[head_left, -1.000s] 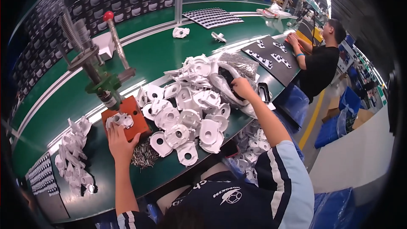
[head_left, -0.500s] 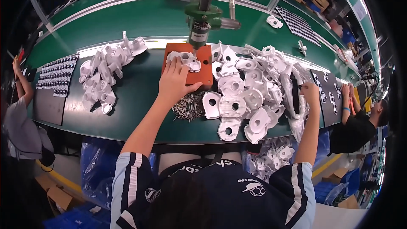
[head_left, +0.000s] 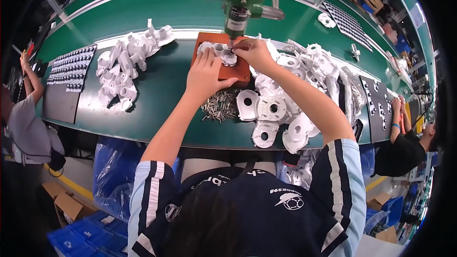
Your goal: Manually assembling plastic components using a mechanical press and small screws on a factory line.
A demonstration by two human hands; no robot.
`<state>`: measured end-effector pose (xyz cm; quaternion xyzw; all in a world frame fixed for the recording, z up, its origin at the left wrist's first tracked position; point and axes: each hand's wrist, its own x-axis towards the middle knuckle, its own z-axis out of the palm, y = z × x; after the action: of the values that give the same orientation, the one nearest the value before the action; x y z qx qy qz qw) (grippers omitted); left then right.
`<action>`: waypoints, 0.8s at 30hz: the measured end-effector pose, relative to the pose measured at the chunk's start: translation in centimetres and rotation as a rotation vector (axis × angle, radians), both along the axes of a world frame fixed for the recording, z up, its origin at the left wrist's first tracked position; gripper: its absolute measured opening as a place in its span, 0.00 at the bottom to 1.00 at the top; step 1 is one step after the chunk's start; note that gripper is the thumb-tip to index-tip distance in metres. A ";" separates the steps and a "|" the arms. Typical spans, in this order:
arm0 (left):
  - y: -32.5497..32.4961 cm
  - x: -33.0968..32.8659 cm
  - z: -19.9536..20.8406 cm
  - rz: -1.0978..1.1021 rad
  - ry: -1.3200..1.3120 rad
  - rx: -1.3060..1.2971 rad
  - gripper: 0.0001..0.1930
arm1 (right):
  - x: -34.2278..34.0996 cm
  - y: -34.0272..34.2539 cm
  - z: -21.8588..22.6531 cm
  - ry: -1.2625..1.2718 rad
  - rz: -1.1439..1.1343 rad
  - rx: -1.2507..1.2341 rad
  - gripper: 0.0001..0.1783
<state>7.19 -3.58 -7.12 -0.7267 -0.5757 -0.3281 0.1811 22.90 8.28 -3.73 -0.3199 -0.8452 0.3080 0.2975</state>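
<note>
A white plastic housing part [head_left: 220, 48] lies on an orange block [head_left: 202, 40] under the tip of a green machine head [head_left: 236, 16]. My left hand [head_left: 205, 74] rests flat over the near left of that part, fingers stretched and thumb spread. At the tool tip, the fingers of my right hand [head_left: 253, 51] are pinched together beside the part's right side; whatever they hold is too small to make out. Close in front of the block is a heap of small metal pins [head_left: 220, 106]. To the right spreads a big pile of white housing parts [head_left: 273, 109], partly under my right forearm.
Another heap of white parts [head_left: 119, 74] stands left on the green table [head_left: 162, 95]. Trays of small parts [head_left: 71, 69] lie at far left and on the right [head_left: 378, 104]. A person [head_left: 31, 119] works at left, another person [head_left: 404, 150] at right.
My right hand has come from the plastic bag at the right of the pile to the tool tip over the block. My left hand stays on the part. The whole view has shifted slightly.
</note>
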 end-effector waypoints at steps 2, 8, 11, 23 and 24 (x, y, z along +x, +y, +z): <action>-0.2 -0.1 -0.1 0.020 -0.011 -0.008 0.33 | -1.0 -0.1 -0.2 -0.002 0.013 0.019 0.10; -0.3 -0.2 -0.5 0.027 0.000 0.009 0.33 | -0.5 -1.3 -0.9 -0.049 0.229 0.559 0.08; -0.3 -0.5 -0.2 0.019 -0.021 -0.011 0.33 | -0.6 -2.7 0.7 -0.325 0.253 0.696 0.08; -0.1 -2.3 0.1 -0.183 -0.281 -0.251 0.12 | 0.0 -11.6 -0.8 -0.395 0.458 0.779 0.06; 0.1 -2.1 0.1 -0.176 -0.272 -0.229 0.13 | -0.1 -11.6 -1.7 -0.398 0.448 0.778 0.06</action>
<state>5.10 -3.50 -7.03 -0.7389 -0.5627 -0.3704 -0.0115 22.81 -3.33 -5.47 -0.0479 -0.9860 -0.0412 0.1542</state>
